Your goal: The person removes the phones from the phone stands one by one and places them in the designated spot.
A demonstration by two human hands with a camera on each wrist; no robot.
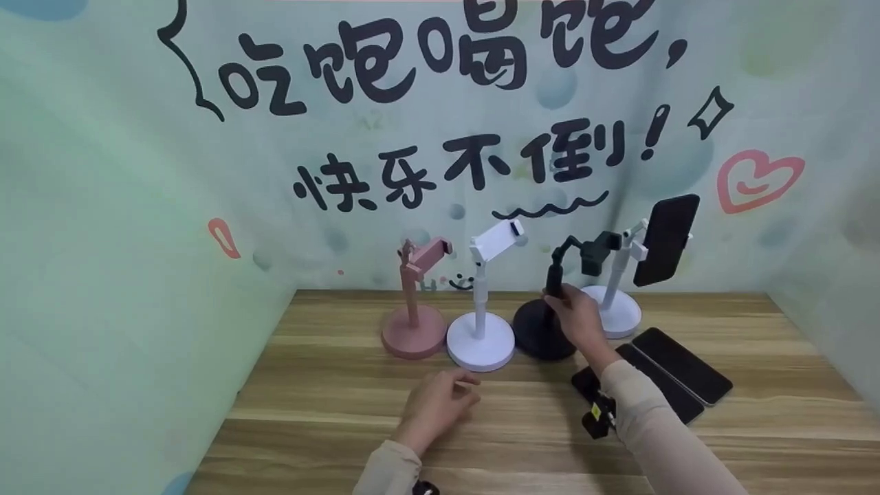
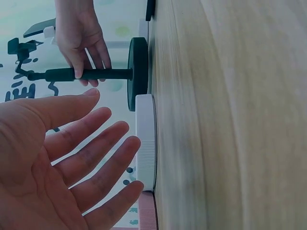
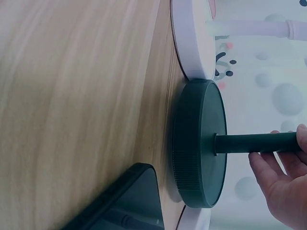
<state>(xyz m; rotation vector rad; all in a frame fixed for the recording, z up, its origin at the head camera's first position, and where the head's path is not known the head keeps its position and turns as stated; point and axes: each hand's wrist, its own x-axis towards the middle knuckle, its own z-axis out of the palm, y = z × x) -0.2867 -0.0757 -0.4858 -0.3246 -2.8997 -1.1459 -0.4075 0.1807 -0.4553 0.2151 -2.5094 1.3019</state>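
My right hand (image 1: 581, 320) holds the upright pole of a black phone stand (image 1: 536, 333), fingers and thumb around it. The right wrist view shows this hand (image 3: 285, 187) on the pole (image 3: 235, 143) above the round base, which looks to rest on the table. In front of a white phone stand (image 1: 480, 347) is my left hand (image 1: 433, 409), holding nothing. Its fingers (image 2: 98, 158) are spread and slightly bent in the left wrist view. A pink phone stand (image 1: 414, 337) is left of the white one. Both holders on these stands are without a phone.
Behind my right hand, another white stand (image 1: 622, 316) carries a black phone (image 1: 667, 240). Dark phones (image 1: 687, 368) lie on the wooden table (image 1: 309, 405) at the right, partly hidden by my right forearm. A printed cloth (image 1: 385, 137) hangs behind the stands.
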